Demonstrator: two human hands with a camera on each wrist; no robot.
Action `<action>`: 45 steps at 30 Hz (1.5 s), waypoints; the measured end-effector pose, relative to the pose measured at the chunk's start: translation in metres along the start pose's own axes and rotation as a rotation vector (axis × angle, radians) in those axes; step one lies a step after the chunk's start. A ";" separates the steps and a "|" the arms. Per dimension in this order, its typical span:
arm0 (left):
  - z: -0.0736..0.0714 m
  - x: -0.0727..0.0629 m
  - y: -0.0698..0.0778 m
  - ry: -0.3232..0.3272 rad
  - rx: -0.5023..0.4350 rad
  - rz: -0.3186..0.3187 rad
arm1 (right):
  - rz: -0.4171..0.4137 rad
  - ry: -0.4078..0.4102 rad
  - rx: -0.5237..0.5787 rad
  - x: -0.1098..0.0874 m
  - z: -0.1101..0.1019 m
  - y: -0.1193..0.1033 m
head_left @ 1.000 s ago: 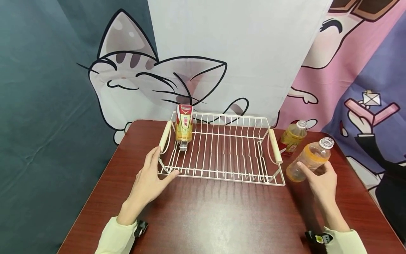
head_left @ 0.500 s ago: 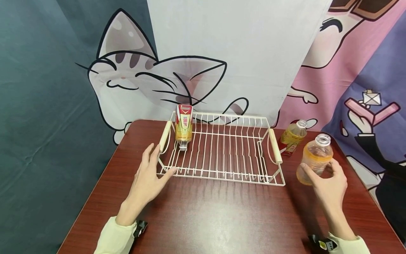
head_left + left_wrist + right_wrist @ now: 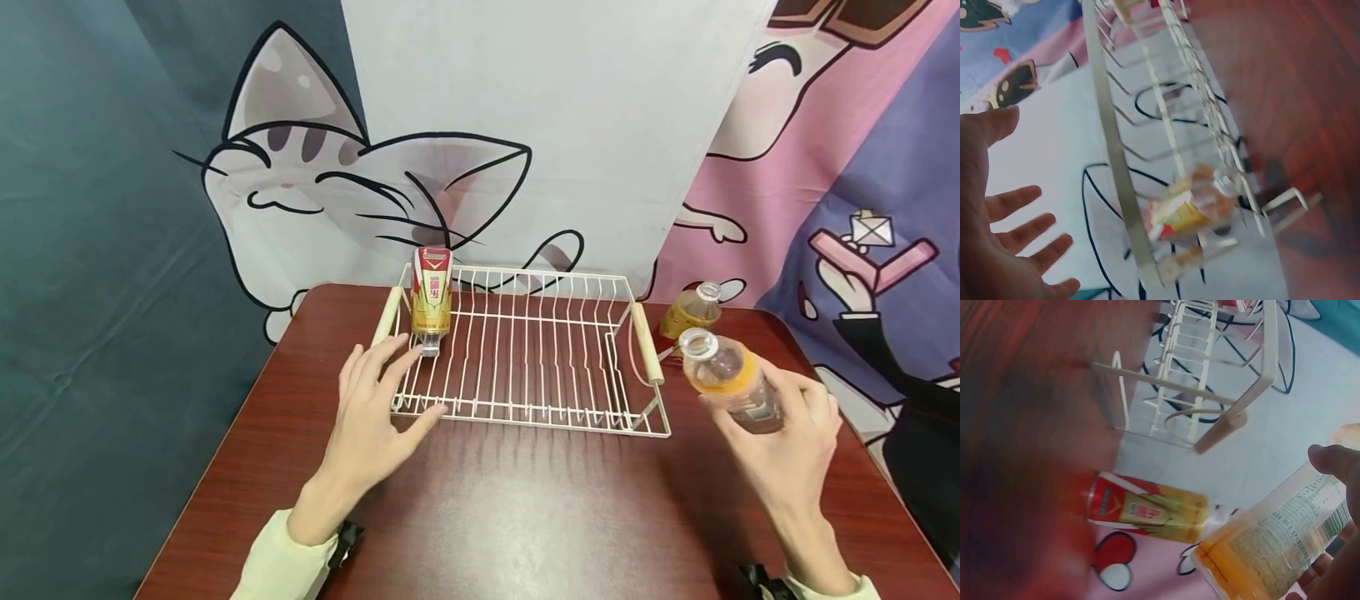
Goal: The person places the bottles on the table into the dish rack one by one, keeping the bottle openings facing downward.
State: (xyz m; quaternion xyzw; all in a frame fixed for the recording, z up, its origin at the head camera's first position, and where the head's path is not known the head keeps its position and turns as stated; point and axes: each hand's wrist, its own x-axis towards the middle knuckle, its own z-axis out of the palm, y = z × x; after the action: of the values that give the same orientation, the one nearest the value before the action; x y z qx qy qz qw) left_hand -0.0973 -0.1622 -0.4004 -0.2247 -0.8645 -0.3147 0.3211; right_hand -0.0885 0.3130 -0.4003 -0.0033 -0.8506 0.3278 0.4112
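Observation:
A white wire dish rack [image 3: 525, 354] with wooden handles stands mid-table. A red and gold bottle [image 3: 431, 298] stands neck down in its far left corner. My left hand [image 3: 408, 379] is at the rack's front left corner, fingers straight and spread, holding nothing. The left wrist view shows that open palm [image 3: 997, 244] beside the rack's rail [image 3: 1116, 156] and the inverted bottle [image 3: 1194, 206]. Right of the rack, my right hand [image 3: 772, 417] grips a clear bottle with an orange band [image 3: 731, 379], lifted off the table with its open neck tilted up and left. The right wrist view shows this bottle [image 3: 1272, 550] too.
Another red and gold bottle [image 3: 690, 310] stands on the dark red table [image 3: 525, 517] behind the rack's right handle [image 3: 645, 354]; it also shows in the right wrist view [image 3: 1147, 515]. A cartoon cloth backdrop hangs behind the table.
My right hand has lifted the orange-banded bottle and tipped its neck to the left. My left hand has slid right and forward over the rack's front left corner.

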 end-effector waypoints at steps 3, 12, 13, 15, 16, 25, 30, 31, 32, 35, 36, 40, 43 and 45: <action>0.005 0.006 0.009 -0.002 -0.042 0.046 | -0.131 0.008 0.001 0.000 0.002 -0.007; 0.019 0.018 0.029 -0.066 -0.077 0.106 | -0.332 0.038 -0.011 0.000 0.008 -0.039; 0.021 0.018 0.031 -0.075 -0.083 0.105 | -0.346 0.037 -0.010 0.000 0.008 -0.042; 0.023 0.020 0.034 -0.088 -0.095 0.105 | -0.371 0.033 -0.012 0.001 0.008 -0.047; 0.024 0.020 0.035 -0.094 -0.101 0.107 | -0.382 0.030 -0.015 0.002 0.008 -0.049; 0.033 0.024 0.049 -0.157 -0.158 0.119 | -0.507 -0.046 -0.042 -0.002 0.008 -0.066; 0.038 0.029 0.061 -0.199 -0.216 0.126 | -0.587 -0.062 -0.033 -0.007 0.013 -0.079; 0.039 0.030 0.063 -0.208 -0.230 0.129 | -0.598 -0.065 -0.032 -0.008 0.014 -0.081; 0.040 0.031 0.065 -0.218 -0.246 0.132 | -0.606 -0.069 -0.034 -0.010 0.015 -0.084; 0.043 0.033 0.072 -0.251 -0.296 0.137 | -0.625 -0.088 -0.043 -0.014 0.018 -0.090; 0.045 0.033 0.073 -0.262 -0.306 0.138 | -0.628 -0.096 -0.044 -0.015 0.019 -0.092; 0.049 0.035 0.079 -0.290 -0.334 0.144 | -0.645 -0.130 -0.049 -0.018 0.022 -0.099; 0.052 0.034 0.082 -0.299 -0.349 0.154 | -0.661 -0.158 -0.047 -0.020 0.023 -0.103; 0.054 0.033 0.083 -0.303 -0.361 0.160 | -0.670 -0.173 -0.042 -0.021 0.023 -0.105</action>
State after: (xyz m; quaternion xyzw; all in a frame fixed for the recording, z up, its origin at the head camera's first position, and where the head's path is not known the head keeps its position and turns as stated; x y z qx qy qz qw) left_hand -0.0935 -0.0604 -0.3762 -0.3909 -0.8118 -0.4005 0.1665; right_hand -0.0633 0.2120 -0.3663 0.2954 -0.8426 0.1561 0.4224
